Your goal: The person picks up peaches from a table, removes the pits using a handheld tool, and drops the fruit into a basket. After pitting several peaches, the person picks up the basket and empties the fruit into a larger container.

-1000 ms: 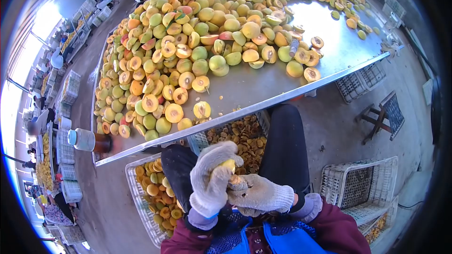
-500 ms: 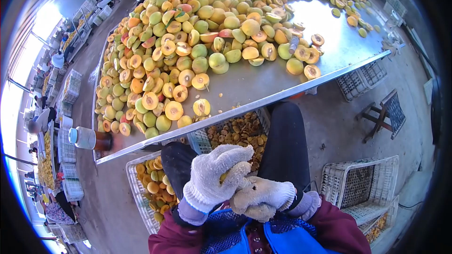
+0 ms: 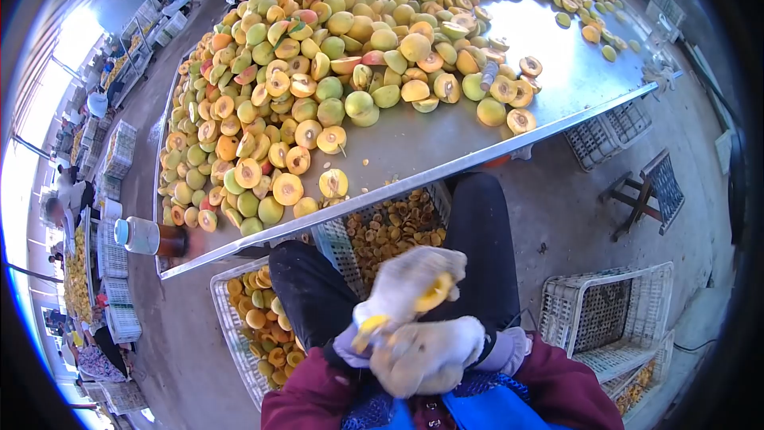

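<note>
Both my hands wear pale, soiled knit gloves and are close together above my lap. My left hand [image 3: 406, 280] is closed around a yellow-fleshed peach half [image 3: 434, 293], whose cut side shows between the fingers. Just below it, my right hand [image 3: 428, 355] is curled, with a yellow piece of peach [image 3: 369, 330] showing at its fingertip side, by my left wrist. Whether a tool is also in the right hand is hidden. Halved peaches [image 3: 302, 103], many with the cut stone showing, lie heaped on the metal table [image 3: 390, 155] in front of me.
Under the table edge stands a crate [image 3: 338, 251] of brownish scraps; a crate [image 3: 231, 334] of peach halves is left of my leg. A bottle [image 3: 147, 236] stands at the table's left corner. White crates [image 3: 557, 310] and a folding stool [image 3: 656, 191] are at right. Other people work beyond.
My left hand has moved right and up from the right hand, turning so the peach half shows. My right hand has shifted slightly left, and a yellow piece now shows beside it.
</note>
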`<state>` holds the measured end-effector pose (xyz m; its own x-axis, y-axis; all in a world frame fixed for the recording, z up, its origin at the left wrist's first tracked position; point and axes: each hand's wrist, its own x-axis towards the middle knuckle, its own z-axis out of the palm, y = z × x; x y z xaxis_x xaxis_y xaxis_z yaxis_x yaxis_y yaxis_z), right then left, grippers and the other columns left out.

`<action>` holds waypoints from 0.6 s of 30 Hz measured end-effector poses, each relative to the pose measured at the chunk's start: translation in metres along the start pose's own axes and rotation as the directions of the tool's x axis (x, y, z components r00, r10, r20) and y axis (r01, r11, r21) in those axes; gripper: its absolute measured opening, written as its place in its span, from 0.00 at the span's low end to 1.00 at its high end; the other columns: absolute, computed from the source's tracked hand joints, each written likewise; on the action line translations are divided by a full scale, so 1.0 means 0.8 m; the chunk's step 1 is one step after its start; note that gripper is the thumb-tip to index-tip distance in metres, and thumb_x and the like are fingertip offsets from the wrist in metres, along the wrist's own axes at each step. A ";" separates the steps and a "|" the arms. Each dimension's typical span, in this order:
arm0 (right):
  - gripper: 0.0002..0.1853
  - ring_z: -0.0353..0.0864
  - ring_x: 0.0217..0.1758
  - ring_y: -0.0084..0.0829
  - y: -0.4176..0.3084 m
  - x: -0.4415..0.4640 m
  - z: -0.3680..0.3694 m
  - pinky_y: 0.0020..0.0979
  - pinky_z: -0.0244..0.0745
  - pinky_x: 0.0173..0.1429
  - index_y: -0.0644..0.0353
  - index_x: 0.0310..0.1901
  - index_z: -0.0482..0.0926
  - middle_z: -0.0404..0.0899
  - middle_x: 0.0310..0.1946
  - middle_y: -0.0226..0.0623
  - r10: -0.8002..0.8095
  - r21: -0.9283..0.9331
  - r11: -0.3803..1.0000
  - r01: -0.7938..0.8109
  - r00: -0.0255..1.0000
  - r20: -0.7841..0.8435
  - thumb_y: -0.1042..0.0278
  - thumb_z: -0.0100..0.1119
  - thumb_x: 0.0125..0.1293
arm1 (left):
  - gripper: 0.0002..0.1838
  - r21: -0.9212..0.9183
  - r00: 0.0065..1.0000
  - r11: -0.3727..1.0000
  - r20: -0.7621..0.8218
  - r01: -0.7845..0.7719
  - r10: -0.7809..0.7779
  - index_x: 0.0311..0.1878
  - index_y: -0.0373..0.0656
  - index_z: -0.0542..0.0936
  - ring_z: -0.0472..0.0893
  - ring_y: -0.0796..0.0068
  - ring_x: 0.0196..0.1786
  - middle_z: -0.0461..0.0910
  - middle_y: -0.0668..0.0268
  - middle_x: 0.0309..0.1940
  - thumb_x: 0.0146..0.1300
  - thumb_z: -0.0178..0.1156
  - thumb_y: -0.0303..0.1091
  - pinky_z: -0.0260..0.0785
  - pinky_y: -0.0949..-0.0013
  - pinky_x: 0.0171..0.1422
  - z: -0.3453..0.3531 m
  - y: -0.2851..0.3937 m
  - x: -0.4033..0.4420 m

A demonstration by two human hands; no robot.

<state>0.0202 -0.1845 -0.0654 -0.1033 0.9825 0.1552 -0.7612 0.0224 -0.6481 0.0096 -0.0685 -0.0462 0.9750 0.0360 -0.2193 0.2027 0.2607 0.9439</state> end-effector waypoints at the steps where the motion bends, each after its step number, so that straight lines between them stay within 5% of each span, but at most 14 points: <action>1: 0.12 0.76 0.32 0.16 -0.039 -0.002 -0.002 0.19 0.73 0.39 0.63 0.43 0.77 0.76 0.30 0.25 0.401 0.126 0.888 -0.443 0.878 0.260 0.62 0.61 0.66 | 0.29 -0.079 0.999 0.996 -0.021 0.034 -0.036 0.49 0.28 0.75 0.84 0.64 0.35 0.82 0.53 0.38 0.71 0.51 0.52 0.77 0.65 0.44 0.005 -0.009 -0.002; 2: 0.12 0.76 0.32 0.16 -0.053 -0.004 0.007 0.19 0.73 0.39 0.63 0.43 0.77 0.76 0.30 0.25 0.398 0.121 0.891 -0.438 0.881 0.257 0.62 0.61 0.66 | 0.30 -0.152 0.997 0.987 -0.033 0.059 -0.064 0.51 0.28 0.74 0.84 0.64 0.36 0.82 0.53 0.39 0.71 0.51 0.53 0.77 0.65 0.45 0.008 -0.013 0.001; 4: 0.12 0.69 0.15 0.15 -0.064 -0.012 0.014 0.19 0.60 0.15 0.61 0.37 0.75 0.71 0.18 0.25 0.262 0.333 0.918 -0.215 0.959 -0.104 0.61 0.65 0.64 | 0.24 -0.216 0.981 0.965 -0.155 -0.147 0.115 0.53 0.31 0.76 0.83 0.69 0.40 0.82 0.57 0.43 0.75 0.48 0.48 0.75 0.69 0.47 -0.016 -0.012 0.000; 6: 0.13 0.69 0.14 0.16 -0.056 -0.017 -0.009 0.20 0.60 0.15 0.64 0.34 0.76 0.71 0.17 0.27 0.154 0.198 0.972 -0.125 0.979 -0.136 0.63 0.64 0.64 | 0.25 -0.081 0.908 0.977 -0.390 -0.198 0.151 0.54 0.33 0.75 0.83 0.69 0.40 0.82 0.56 0.42 0.73 0.49 0.50 0.76 0.68 0.47 -0.043 0.009 -0.011; 7: 0.12 0.68 0.14 0.16 -0.046 -0.018 -0.016 0.20 0.60 0.15 0.64 0.34 0.76 0.72 0.17 0.28 0.116 0.129 0.988 -0.087 0.965 -0.234 0.63 0.64 0.64 | 0.25 0.107 0.874 0.981 -0.446 -0.162 0.192 0.51 0.36 0.76 0.83 0.71 0.32 0.82 0.56 0.39 0.73 0.46 0.52 0.75 0.74 0.32 -0.074 0.011 -0.021; 8: 0.12 0.68 0.13 0.17 -0.038 -0.018 -0.020 0.20 0.60 0.15 0.63 0.33 0.76 0.72 0.17 0.28 0.070 0.061 0.997 -0.052 0.942 -0.329 0.63 0.64 0.63 | 0.22 0.153 0.804 0.971 -0.546 -0.181 0.236 0.48 0.39 0.78 0.83 0.74 0.31 0.83 0.58 0.38 0.73 0.49 0.50 0.70 0.78 0.24 -0.101 0.007 -0.034; 10: 0.10 0.69 0.16 0.16 -0.047 -0.027 -0.029 0.19 0.63 0.19 0.61 0.35 0.77 0.73 0.20 0.27 0.181 0.122 0.982 -0.145 0.910 -0.374 0.62 0.62 0.65 | 0.17 0.274 0.526 0.935 -0.774 -0.223 0.352 0.47 0.40 0.80 0.84 0.74 0.34 0.83 0.62 0.36 0.72 0.53 0.44 0.72 0.76 0.29 -0.143 0.003 -0.061; 11: 0.09 0.71 0.20 0.15 -0.050 -0.028 -0.034 0.18 0.66 0.22 0.59 0.36 0.78 0.75 0.23 0.25 0.300 0.185 0.952 -0.243 0.861 -0.411 0.62 0.60 0.66 | 0.19 0.405 0.437 0.914 -0.829 0.037 0.350 0.49 0.38 0.81 0.84 0.73 0.35 0.83 0.62 0.38 0.71 0.56 0.46 0.75 0.74 0.34 -0.169 0.002 -0.084; 12: 0.09 0.71 0.20 0.15 -0.050 -0.025 -0.036 0.18 0.66 0.22 0.59 0.36 0.78 0.75 0.23 0.25 0.300 0.185 0.952 -0.245 0.864 -0.404 0.62 0.60 0.66 | 0.15 0.412 0.375 0.887 -0.871 0.210 0.316 0.53 0.34 0.79 0.83 0.68 0.43 0.83 0.60 0.41 0.68 0.59 0.33 0.75 0.69 0.51 -0.203 -0.008 -0.100; 14: 0.09 0.69 0.15 0.15 -0.049 -0.018 -0.040 0.19 0.61 0.16 0.57 0.36 0.77 0.74 0.20 0.26 0.322 0.167 0.947 -0.276 0.822 -0.469 0.61 0.59 0.67 | 0.15 0.716 0.600 0.200 -0.679 0.669 0.424 0.51 0.36 0.80 0.82 0.65 0.48 0.83 0.58 0.45 0.64 0.62 0.33 0.73 0.67 0.56 -0.230 -0.007 -0.128; 15: 0.09 0.69 0.14 0.16 -0.059 -0.014 -0.034 0.20 0.61 0.15 0.56 0.36 0.76 0.73 0.17 0.27 0.379 0.195 0.925 -0.325 0.792 -0.478 0.60 0.59 0.67 | 0.15 0.712 0.594 0.200 -0.681 0.673 0.427 0.51 0.36 0.80 0.82 0.65 0.48 0.83 0.58 0.45 0.64 0.62 0.33 0.73 0.67 0.56 -0.228 -0.006 -0.124; 17: 0.08 0.68 0.14 0.16 -0.064 -0.001 -0.026 0.20 0.60 0.15 0.54 0.36 0.75 0.72 0.18 0.26 0.378 0.141 0.922 -0.359 0.767 -0.519 0.60 0.59 0.67 | 0.15 0.889 0.669 0.239 -0.453 0.391 0.590 0.49 0.37 0.82 0.81 0.62 0.51 0.82 0.57 0.48 0.61 0.65 0.33 0.71 0.66 0.59 -0.212 0.000 -0.092; 18: 0.08 0.68 0.14 0.15 -0.064 0.004 -0.025 0.20 0.60 0.15 0.53 0.36 0.75 0.72 0.18 0.26 0.375 0.091 0.914 -0.396 0.738 -0.561 0.60 0.60 0.68 | 0.15 0.811 0.637 0.517 -0.556 0.274 0.534 0.48 0.36 0.82 0.80 0.62 0.54 0.82 0.57 0.49 0.61 0.65 0.34 0.70 0.66 0.60 -0.197 0.005 -0.066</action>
<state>0.0718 -0.1786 -0.0462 -0.0026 0.8370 -0.5473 -0.7132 -0.3852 -0.5856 -0.0551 0.0827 -0.0699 0.6786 0.6986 0.2268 0.4461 -0.6373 0.6283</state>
